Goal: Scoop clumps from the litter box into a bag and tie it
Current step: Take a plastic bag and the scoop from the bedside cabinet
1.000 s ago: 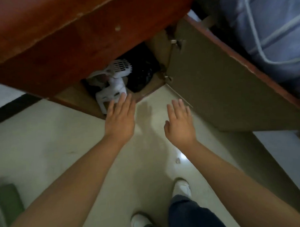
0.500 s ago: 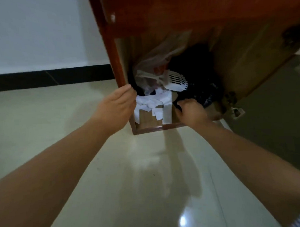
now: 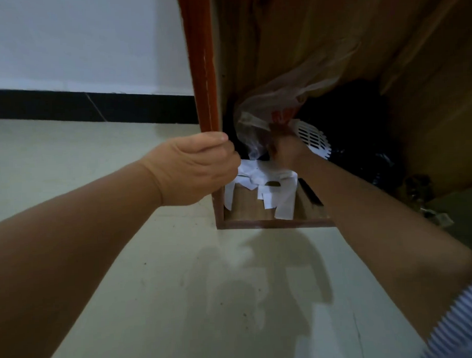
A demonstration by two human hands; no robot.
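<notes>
A: Pale floor [image 3: 159, 302], open wooden cabinet [image 3: 271, 223]. Change?
B: Right hand [image 3: 284, 150] went from the black bag [image 3: 362, 137] to the thin clear bag [image 3: 275, 107], fingers pinching it. Left hand [image 3: 194, 169] stays clamped on the frame.
A: Scoop [image 3: 312, 140]?
B: Untouched, just behind. Bag first; no scooping yet.

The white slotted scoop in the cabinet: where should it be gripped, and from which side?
Probably by its handle, from the open front. Only the scoop's slotted head shows, behind the right hand; the handle seems to run left under the clear plastic bag, so the bag likely needs lifting first.
</notes>
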